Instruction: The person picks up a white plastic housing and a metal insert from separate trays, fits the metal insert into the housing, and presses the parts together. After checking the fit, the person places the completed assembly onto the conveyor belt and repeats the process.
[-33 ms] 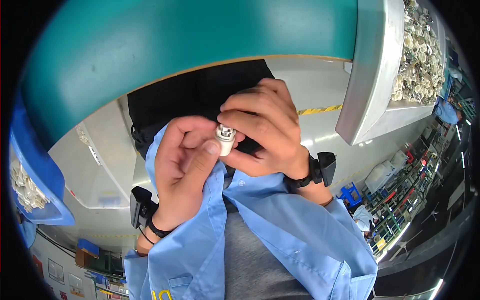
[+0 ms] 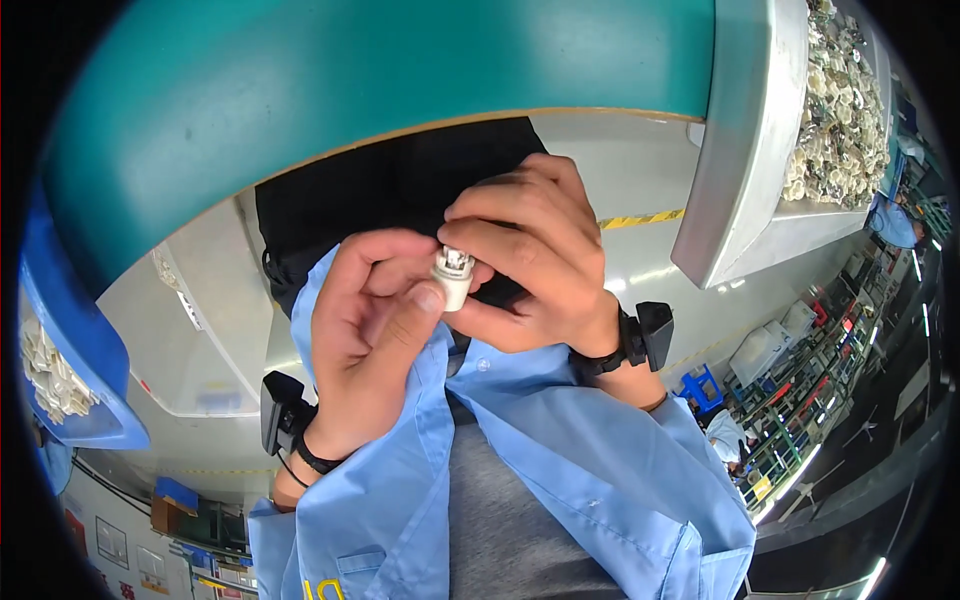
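Observation:
A small white lamp holder [image 2: 453, 290], shaped like a short cylinder with shiny metal contacts at its upper end, is held in front of my body. My left hand [image 2: 372, 315] is closed on it, the thumb pressed against its white side and the fingers curled behind. From the other side my right hand [image 2: 530, 255] closes round the same piece. Its index fingertip lies by the metal end, and its thumb reaches in beside the white body. The fingers partly hide the far side of the lamp holder.
A green table [image 2: 400, 70] curves across the front. At the right stands a metal-walled tray [image 2: 735, 150] heaped with white and metal parts [image 2: 835, 120]. A blue bin [image 2: 85, 360] at the left holds white pieces [image 2: 50, 370]. Behind it is a pale container [image 2: 200, 330].
The lamp holder and both hands have shifted very slightly to the right. The grip looks the same.

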{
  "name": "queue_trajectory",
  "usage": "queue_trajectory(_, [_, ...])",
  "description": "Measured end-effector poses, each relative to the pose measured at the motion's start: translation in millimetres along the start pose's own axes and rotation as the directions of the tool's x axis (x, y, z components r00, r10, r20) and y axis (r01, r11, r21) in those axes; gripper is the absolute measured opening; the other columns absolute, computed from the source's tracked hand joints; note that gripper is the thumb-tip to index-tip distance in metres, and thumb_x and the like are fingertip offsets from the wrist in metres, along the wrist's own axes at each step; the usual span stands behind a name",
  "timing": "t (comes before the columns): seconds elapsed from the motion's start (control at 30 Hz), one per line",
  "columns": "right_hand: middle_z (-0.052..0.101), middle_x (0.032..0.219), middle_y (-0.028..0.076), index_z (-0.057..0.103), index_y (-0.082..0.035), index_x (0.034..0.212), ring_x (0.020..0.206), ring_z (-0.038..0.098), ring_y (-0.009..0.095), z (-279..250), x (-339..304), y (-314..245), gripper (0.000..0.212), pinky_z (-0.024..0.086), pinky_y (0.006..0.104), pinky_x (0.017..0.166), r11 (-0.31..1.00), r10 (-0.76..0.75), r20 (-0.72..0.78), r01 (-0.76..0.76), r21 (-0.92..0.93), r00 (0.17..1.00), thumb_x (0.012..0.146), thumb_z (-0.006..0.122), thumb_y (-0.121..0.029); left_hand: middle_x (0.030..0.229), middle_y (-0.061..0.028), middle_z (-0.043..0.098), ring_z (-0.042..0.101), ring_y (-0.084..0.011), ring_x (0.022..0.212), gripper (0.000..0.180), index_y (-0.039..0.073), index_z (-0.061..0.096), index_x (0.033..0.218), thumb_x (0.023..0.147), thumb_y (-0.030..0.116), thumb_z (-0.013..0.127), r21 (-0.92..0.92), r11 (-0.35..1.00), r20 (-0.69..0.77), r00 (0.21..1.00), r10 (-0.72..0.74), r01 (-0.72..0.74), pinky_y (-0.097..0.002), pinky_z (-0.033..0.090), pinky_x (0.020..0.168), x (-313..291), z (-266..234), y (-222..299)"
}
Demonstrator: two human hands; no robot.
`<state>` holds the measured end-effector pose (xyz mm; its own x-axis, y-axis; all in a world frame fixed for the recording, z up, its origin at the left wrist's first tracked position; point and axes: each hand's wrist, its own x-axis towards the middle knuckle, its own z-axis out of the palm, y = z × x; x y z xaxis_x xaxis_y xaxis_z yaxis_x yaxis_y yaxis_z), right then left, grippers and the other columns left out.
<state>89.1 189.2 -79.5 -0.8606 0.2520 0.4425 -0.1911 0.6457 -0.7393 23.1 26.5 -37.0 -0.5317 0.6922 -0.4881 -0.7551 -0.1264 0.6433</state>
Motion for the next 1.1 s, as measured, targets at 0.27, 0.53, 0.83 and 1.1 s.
queue_trajectory(0.27, [0.065, 0.086, 0.005, 0.068, -0.007, 0.083, 0.069, 0.061, 0.022, 6, 0, -2, 0.030, 0.042, 0.0371, 0.071, 0.996, -0.055, -0.056, 0.052, -0.066, 0.997, 0.062, 0.077, -0.025, 0.111, -0.0093, 0.062, 0.058, -0.0125, 0.100, 0.026, -0.004, 0.055, 0.119, 0.107, 0.018, 0.047, 0.085, 0.988, 0.100, 0.985, -0.138, 0.129, -0.0261, 0.047, 0.088, -7, 2, -7])
queue_trajectory(0.53, [0.066, 0.085, 0.006, 0.068, -0.006, 0.082, 0.070, 0.063, 0.022, 7, 2, -7, 0.032, 0.042, 0.0377, 0.073, 0.987, -0.080, -0.104, 0.064, -0.149, 0.991, 0.061, 0.077, -0.028, 0.106, -0.0075, 0.060, 0.055, -0.0104, 0.097, 0.031, -0.005, 0.058, 0.111, 0.108, 0.023, 0.044, 0.029, 0.993, 0.036, 0.993, -0.113, 0.112, -0.0241, 0.044, 0.085, -7, 8, -5])
queue_trajectory(0.83, [0.069, 0.092, 0.013, 0.069, 0.002, 0.102, 0.077, 0.066, 0.026, 8, 14, -12, 0.040, 0.045, 0.0383, 0.072, 0.986, 0.032, 0.021, -0.034, 0.165, 0.999, 0.073, 0.083, -0.023, 0.105, -0.0118, 0.060, 0.056, -0.0174, 0.100, 0.041, -0.004, 0.058, 0.109, 0.107, 0.034, 0.042, 0.038, 0.999, 0.164, 0.986, -0.005, -0.001, -0.0309, 0.043, 0.091, 4, -9, 6])
queue_trajectory(1.1, [0.071, 0.104, 0.018, 0.067, 0.007, 0.111, 0.091, 0.069, 0.030, 26, 26, -5, 0.042, 0.051, 0.0379, 0.085, 0.962, 0.115, -0.075, -0.092, 0.255, 0.991, 0.083, 0.080, -0.022, 0.101, -0.0125, 0.058, 0.054, -0.0187, 0.097, 0.044, -0.004, 0.057, 0.106, 0.107, 0.037, 0.039, 0.108, 0.980, 0.101, 0.982, 0.159, -0.169, -0.0326, 0.042, 0.090, 24, 1, 24])
